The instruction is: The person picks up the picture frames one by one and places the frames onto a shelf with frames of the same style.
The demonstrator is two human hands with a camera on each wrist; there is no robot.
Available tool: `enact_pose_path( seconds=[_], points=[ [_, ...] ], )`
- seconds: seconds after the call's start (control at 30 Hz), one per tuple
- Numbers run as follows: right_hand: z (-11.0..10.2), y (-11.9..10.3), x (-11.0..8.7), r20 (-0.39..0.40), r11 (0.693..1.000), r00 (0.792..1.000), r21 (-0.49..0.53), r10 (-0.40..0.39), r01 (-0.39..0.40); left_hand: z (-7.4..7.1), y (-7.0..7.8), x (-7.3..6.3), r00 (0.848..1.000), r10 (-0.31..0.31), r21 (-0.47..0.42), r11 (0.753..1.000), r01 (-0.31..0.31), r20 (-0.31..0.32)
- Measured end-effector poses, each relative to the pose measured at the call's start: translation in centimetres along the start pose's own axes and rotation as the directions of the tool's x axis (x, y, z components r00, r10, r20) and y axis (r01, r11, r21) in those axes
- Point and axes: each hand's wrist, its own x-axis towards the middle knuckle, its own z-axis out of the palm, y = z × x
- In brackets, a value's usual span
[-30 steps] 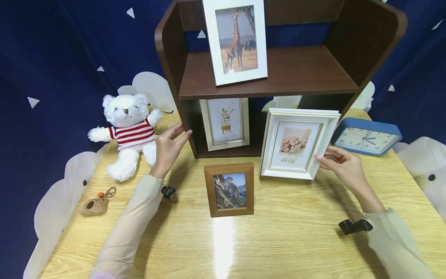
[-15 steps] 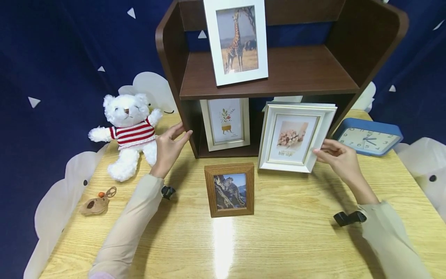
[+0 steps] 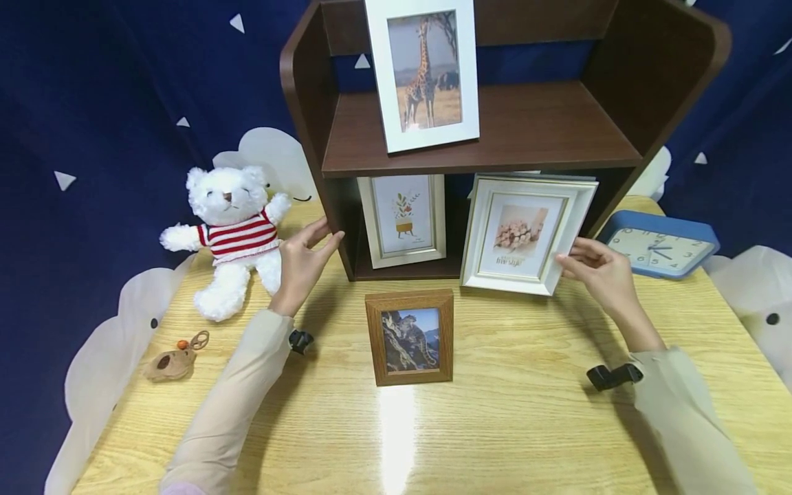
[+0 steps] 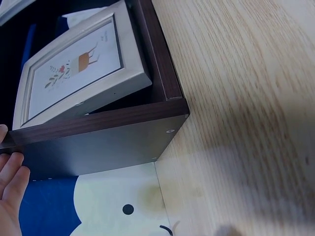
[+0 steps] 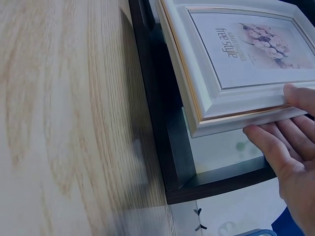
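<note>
My right hand (image 3: 599,273) pinches the right edge of a white picture frame (image 3: 471,261) with gold trim and a pink flower print, thumb in front and fingers behind. This frame (image 5: 216,98) tilts at the opening of the dark brown shelf's (image 3: 544,124) lower compartment. My left hand (image 3: 303,265) grips the shelf's left side panel (image 4: 98,145), thumb at its front edge and fingers along the outside. A cream picture frame (image 3: 439,227) with a potted plant print leans inside the lower compartment's left part. On the upper level stands a white giraffe picture frame (image 3: 380,89).
A brown wooden frame (image 3: 412,378) with a leopard picture stands on the table (image 3: 520,426) before the shelf. A white teddy bear (image 3: 241,240) in a striped sweater sits left, near a brown plush keychain (image 3: 170,364). A blue clock (image 3: 662,244) stands right of the shelf.
My right hand has moved the white flower-print frame up and back toward the lower compartment, its bottom edge rising in the view. My left hand stays at the shelf's side panel.
</note>
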Motion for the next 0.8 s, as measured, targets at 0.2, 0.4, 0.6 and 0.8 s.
enact_pose_path(
  seconds=[0.2,0.4,0.6,0.8],
  points=[
    [1.5,-3.4,-0.5,0.032,1.0,0.999,-0.016,-0.01,0.011,0.0,0.0,0.0,1.0,0.01,-0.017,1.0,-0.011,-0.013],
    [4.7,-9.3,-2.3,0.03,0.998,0.999,0.054,0.013,-0.015,0.0,0.0,0.0,1.0,0.0,-0.015,1.0,0.0,-0.01],
    [5.7,-10.6,-2.1,0.029,0.998,0.998,0.044,0.054,-0.055,0.1,0.0,0.0,1.0,0.011,-0.014,1.0,-0.012,-0.017],
    [5.9,-10.3,-1.6,0.034,0.998,0.999,-0.044,0.039,-0.037,0.2,0.2,0.0,1.0,-0.008,-0.003,1.0,0.008,-0.022]
  ],
)
